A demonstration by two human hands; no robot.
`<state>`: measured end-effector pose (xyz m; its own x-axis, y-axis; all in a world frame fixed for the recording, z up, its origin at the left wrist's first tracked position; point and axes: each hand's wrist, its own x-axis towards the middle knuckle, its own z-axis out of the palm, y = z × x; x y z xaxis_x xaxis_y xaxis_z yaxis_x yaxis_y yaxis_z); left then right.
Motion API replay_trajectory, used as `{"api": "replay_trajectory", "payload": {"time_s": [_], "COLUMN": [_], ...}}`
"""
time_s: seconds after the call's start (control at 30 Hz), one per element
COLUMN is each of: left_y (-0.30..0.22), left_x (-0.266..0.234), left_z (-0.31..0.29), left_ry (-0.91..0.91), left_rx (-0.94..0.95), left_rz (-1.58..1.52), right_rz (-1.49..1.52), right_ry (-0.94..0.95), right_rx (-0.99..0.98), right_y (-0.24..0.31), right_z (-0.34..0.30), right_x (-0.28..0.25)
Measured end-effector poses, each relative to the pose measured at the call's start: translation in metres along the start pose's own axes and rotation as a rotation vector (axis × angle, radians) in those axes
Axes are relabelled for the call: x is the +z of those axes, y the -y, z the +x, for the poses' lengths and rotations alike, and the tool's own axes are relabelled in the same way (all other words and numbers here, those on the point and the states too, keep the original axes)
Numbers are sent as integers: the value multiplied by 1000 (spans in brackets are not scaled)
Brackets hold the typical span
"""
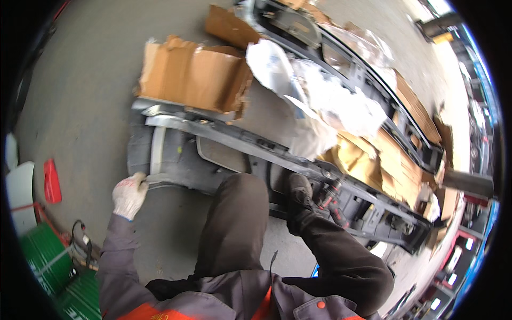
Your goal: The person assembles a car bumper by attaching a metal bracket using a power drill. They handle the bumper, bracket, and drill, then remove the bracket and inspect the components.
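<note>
My left hand (pixel 129 196), in a white knitted glove, is closed on the near left edge of a long dark grey moulded vehicle panel (pixel 184 152) lying on the floor. A pale grey strip (pixel 158 146) runs across that end of the panel, close to my fingers. My right hand is out of view. My knee (pixel 242 194) is bent over the near edge, and my dark shoe (pixel 298 192) rests on or against the panel. To the right of the shoe lie red and black tools (pixel 330 198), blurred, apparently power tools.
Torn cardboard (pixel 186 74) and white plastic wrapping (pixel 330 98) lie along the far side. A second long grey frame (pixel 368 66) lies beyond. Green drums (pixel 48 253) and a red object (pixel 51 181) are at left. Shelving (pixel 464 253) stands at far right.
</note>
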<state>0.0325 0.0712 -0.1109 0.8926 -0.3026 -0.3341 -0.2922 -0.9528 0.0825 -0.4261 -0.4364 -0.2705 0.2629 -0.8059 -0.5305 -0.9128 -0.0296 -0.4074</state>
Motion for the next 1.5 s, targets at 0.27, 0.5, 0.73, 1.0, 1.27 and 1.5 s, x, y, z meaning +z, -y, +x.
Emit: {"api": "replay_trajectory", "payload": {"time_s": [0.27,0.5,0.73,1.0,1.27,1.5], "left_y": [-1,-26,-17,-14,-39,-3], "left_x": [3,-11,3,-4,4,38], "left_z": [16,15,30,65,70,80], "left_ry": [134,174,233,252,275,350], "left_rx": [2,-27,59,215,36,11], "left_rz": [94,160,364,262,114,-204], "right_rz": [-446,-834,-834,-22,151,48], "right_ry": [-378,-138,-128,-307,-225,-152], "right_rx": [-503,-327,-335,-122,382,482], "right_y": [64,65,74,120,71,-20], "right_z": [12,76,75,-31,-183,-224], "right_x": [-58,-48,-48,-66,-140,-137]}}
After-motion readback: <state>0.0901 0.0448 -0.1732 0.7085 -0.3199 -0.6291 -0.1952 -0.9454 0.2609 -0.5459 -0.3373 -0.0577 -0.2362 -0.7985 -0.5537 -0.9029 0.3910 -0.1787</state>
